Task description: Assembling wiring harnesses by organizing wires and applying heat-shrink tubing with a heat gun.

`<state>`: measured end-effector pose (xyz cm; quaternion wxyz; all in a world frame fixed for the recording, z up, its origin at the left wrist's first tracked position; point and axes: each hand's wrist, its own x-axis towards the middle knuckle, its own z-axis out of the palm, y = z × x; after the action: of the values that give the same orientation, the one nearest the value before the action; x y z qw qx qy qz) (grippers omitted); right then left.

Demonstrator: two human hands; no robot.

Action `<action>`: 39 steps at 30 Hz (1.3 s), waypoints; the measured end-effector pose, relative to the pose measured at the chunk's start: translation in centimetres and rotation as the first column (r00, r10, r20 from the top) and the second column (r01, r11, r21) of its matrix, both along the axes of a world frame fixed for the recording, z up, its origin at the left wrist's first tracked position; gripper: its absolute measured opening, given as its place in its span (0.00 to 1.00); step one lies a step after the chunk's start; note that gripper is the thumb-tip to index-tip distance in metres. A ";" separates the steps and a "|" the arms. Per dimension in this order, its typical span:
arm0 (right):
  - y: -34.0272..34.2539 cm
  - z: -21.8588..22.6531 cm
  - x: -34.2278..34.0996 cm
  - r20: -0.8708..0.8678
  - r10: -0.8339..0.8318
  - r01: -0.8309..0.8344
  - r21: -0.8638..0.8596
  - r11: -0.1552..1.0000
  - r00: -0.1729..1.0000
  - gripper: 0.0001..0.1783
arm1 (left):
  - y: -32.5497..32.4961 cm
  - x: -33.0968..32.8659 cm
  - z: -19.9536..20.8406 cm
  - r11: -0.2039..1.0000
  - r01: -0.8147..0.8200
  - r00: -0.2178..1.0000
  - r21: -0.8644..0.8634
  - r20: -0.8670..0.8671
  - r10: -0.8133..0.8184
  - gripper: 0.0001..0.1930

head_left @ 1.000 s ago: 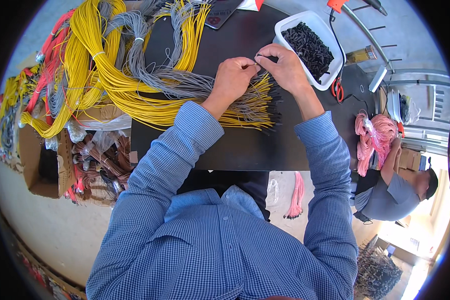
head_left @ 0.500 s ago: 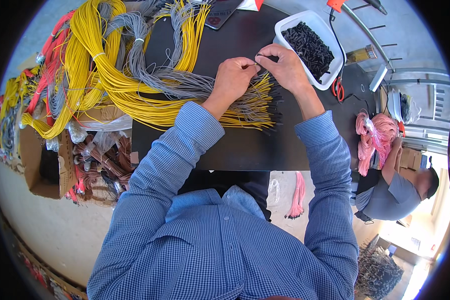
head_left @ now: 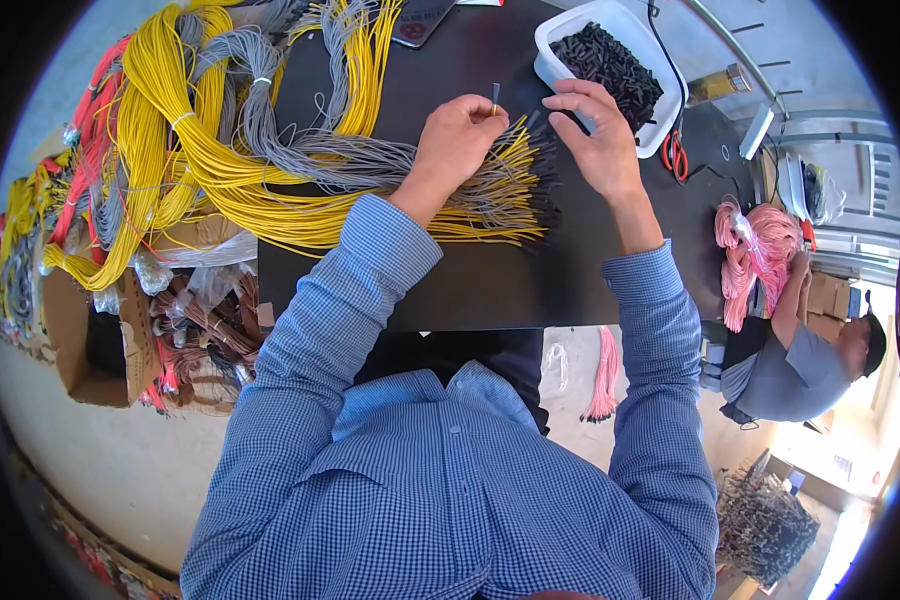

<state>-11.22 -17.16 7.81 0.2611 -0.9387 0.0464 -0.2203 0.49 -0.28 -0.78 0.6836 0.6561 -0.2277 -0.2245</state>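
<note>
My left hand pinches the end of a thin wire and holds it upright, its dark tip pointing away from me. Beneath it lies a fan of yellow and grey wires with black ends, spread on the black table. My right hand hovers with fingers apart beside the white tub, which is full of small black pieces. Nothing shows in my right hand.
Big looped bundles of yellow, grey and red wire cover the table's left side. Red-handled scissors lie right of the tub. A cardboard box stands at the left. Another person crouches at the right, handling pink wire.
My hands were together over the wire ends. Now they are apart: the left has lifted one wire upright, the right has drawn back toward the white tub.
</note>
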 end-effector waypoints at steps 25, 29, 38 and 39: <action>3.3 -3.5 -12.6 0.149 -0.539 0.455 0.379 0.806 0.829 0.08 | 1.8 -1.7 4.6 0.972 -0.195 0.624 0.133 0.781 0.019 0.09; 4.6 -6.3 -15.6 -0.025 -0.643 0.548 0.549 0.631 0.766 0.08 | 4.6 -2.5 6.5 0.968 -0.043 0.470 0.246 0.860 -0.198 0.07; 5.3 -6.6 -15.9 0.058 -0.581 0.499 0.448 0.742 0.812 0.07 | 7.5 -5.9 4.6 0.900 0.011 0.304 0.436 0.856 -0.418 0.19; 5.3 -6.6 -16.0 0.064 -0.577 0.498 0.435 0.751 0.814 0.07 | 7.5 -5.9 4.2 0.896 0.008 0.297 0.444 0.854 -0.426 0.19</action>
<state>-27.21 -11.83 1.22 0.3749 -0.7854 0.3335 -0.3624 -5.36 7.24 3.47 0.2549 0.7369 -0.6226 0.0661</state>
